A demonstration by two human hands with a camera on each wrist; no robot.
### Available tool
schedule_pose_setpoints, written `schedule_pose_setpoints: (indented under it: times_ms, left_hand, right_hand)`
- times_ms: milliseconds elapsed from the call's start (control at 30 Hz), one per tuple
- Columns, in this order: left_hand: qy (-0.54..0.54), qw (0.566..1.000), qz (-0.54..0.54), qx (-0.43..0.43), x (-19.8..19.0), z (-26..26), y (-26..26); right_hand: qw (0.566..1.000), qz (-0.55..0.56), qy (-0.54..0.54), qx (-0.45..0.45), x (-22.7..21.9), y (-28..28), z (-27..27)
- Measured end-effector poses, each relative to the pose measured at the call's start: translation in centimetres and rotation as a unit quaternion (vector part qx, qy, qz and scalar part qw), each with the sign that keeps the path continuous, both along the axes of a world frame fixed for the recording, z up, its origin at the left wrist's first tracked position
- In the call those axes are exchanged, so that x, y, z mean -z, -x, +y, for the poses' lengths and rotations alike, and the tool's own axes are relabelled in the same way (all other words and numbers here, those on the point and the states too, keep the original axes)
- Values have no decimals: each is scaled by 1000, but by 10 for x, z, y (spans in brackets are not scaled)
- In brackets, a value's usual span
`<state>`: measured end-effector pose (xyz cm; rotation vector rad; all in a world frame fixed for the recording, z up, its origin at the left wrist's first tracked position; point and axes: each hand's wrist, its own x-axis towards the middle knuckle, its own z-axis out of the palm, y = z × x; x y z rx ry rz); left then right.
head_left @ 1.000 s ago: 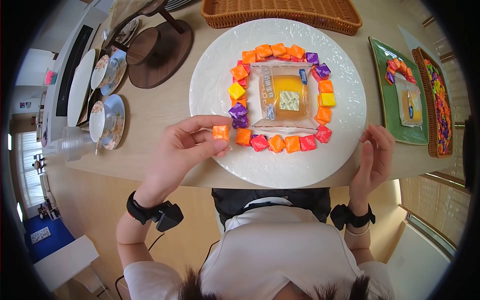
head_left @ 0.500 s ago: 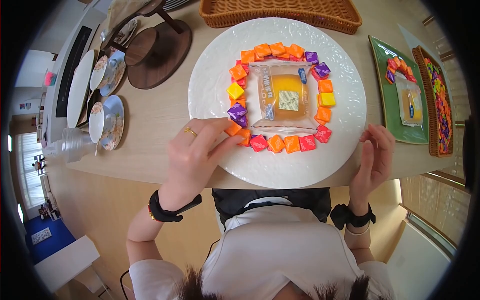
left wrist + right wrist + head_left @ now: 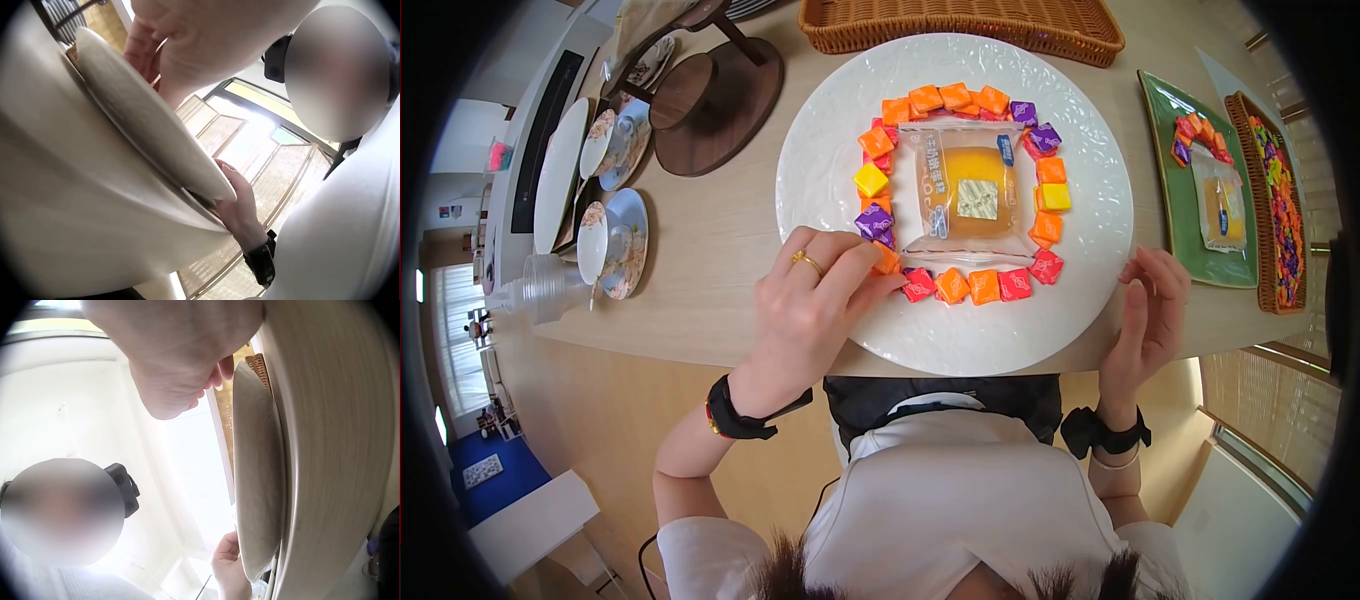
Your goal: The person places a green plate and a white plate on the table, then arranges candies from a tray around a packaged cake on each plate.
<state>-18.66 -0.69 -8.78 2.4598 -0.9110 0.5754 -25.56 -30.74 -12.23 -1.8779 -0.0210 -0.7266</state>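
On a large white plate (image 3: 820,180) small square wrapped candies form a ring around a packaged cake (image 3: 968,190) in a clear wrapper. My left hand (image 3: 800,300) is at the ring's lower left corner. Its index finger and thumb pinch an orange candy (image 3: 887,260), which the fingers partly cover. Just above lies a purple candy (image 3: 874,222); a pinkish-red candy (image 3: 918,285) is right beside the thumb. My right hand (image 3: 1148,310) holds nothing, its fingers loosely bent beside the plate's right rim. Both wrist views show the plate edge-on, with the candies hidden.
A green plate (image 3: 1200,255) with another packaged cake and candies stands at the right, beside a wicker basket (image 3: 1270,290) full of candies. A wicker tray (image 3: 960,40) is behind the white plate. Left are a dark wooden stand (image 3: 720,130), dishes (image 3: 630,240) and clear cups (image 3: 545,290).
My left hand brought an orange candy rightward to the ring's lower left corner, turning its back upward, then shifted slightly further right. The right hand has stayed in place.
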Motion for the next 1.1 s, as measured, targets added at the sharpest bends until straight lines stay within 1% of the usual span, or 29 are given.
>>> schedule_pose_setpoints:
  times_ms: [67, 167, 300, 467, 533, 567, 633, 667, 733, 767, 800, 833, 867, 900, 967, 1000, 1067, 1100]
  left_hand:
    - [12, 999, 42, -12, -1, -1, 2]
    - [15, 1000, 22, -2, 1, 1, 0]
    - [22, 999, 36, 0, -3, 1, 4]
    - [1, 1000, 27, 6, -1, 4, 6]
    - [12, 999, 41, -3, -5, 5, 9]
    - [21, 998, 57, -13, -8, 5, 10]
    - [32, 998, 56, -19, -21, 10, 7]
    - [41, 997, 62, -28, -29, 15, 5]
    - [52, 997, 38, -41, -57, 23, -5]
    - [59, 997, 19, -41, -76, 24, -11]
    - [78, 996, -4, -35, -91, 26, -18]
    - [79, 995, -51, -29, -103, 26, -25]
    - [112, 991, -31, -60, -113, 24, -25]
    - [127, 990, -27, -63, -119, 23, -29]
    - [144, 987, -25, -61, -123, 20, -40]
    - [144, 988, -6, -53, -125, 17, -46]
    - [146, 988, 12, -39, -126, 15, -50]
    - [131, 990, 27, -39, -126, 15, -51]
  right_hand:
    - [1000, -1, 0, 0, 0, 0, 0]
    - [1000, -2, 0, 1, 0, 0, 0]
    - [1000, -2, 2, 1, 1, 0, 0]
    - [1000, -5, 1, 1, -1, 0, 0]
    - [1000, -3, 26, -5, -4, 1, -2]
    - [1000, -8, 28, -1, -11, 1, -3]
    - [988, 45, 138, -44, -43, 1, -7]
    - [989, 40, 140, -38, -65, -2, -7]
    - [952, 31, 288, -98, -120, -13, -5]
    - [935, 21, 336, -108, -143, -19, -6]
    - [924, 23, 367, -108, -159, -30, -6]
    - [911, 24, 398, -108, -175, -40, -6]
    - [913, 36, 392, -106, -180, -60, -6]
    - [916, 48, 385, -103, -184, -80, -6]
    - [900, 51, 418, -110, -184, -114, -7]
    - [892, 51, 435, -113, -184, -132, -7]
    - [865, 105, 479, -109, -157, -208, -28]
    - [841, 149, 509, -106, -141, -248, -43]
